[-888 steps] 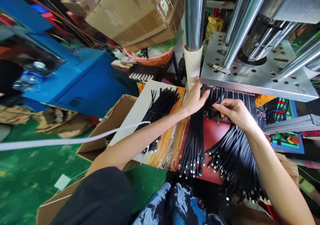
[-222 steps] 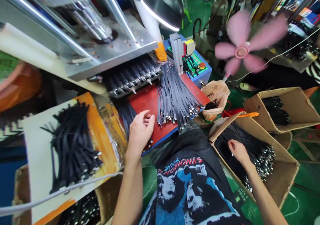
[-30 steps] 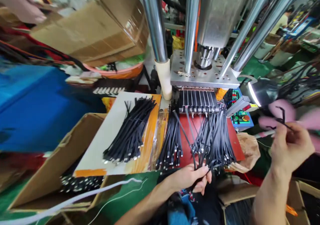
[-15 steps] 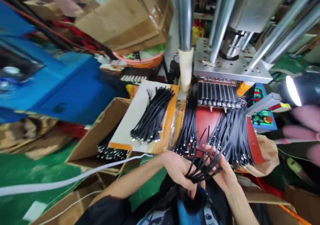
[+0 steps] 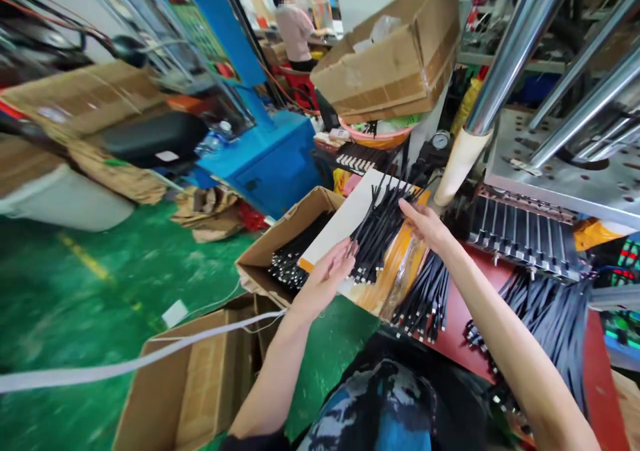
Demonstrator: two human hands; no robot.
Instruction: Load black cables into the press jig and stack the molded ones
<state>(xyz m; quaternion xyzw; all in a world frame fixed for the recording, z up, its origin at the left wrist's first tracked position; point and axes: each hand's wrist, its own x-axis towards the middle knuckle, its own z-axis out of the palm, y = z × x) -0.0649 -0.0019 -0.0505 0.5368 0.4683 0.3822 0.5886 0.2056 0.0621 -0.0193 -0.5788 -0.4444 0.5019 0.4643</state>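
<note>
Since the black cables (image 5: 380,231) are heaped a bit loosely on the white board (image 5: 345,217), the step in hand, as far as can be judged, is getting that bunch to sit neatly. The left hand (image 5: 330,274) is held half curled at the pile's lower left side; whether a cable is actually pinched can't be told. The right hand (image 5: 425,224) is held partly open at the pile's right side, and no firm grip can be made out there either.

Tbh, light pressure from both sides is probably best, so nothing gets kinked. The metal tips (image 5: 367,277) should be kept pointing toward the near edge and nudged level, as they look staggered. The strays fanning out at the far end could be tucked in too. Care should be taken not to drag in the second bunch (image 5: 425,297) just right of the board, or to let anything slip into the cardboard box (image 5: 255,264) on the left.
</note>
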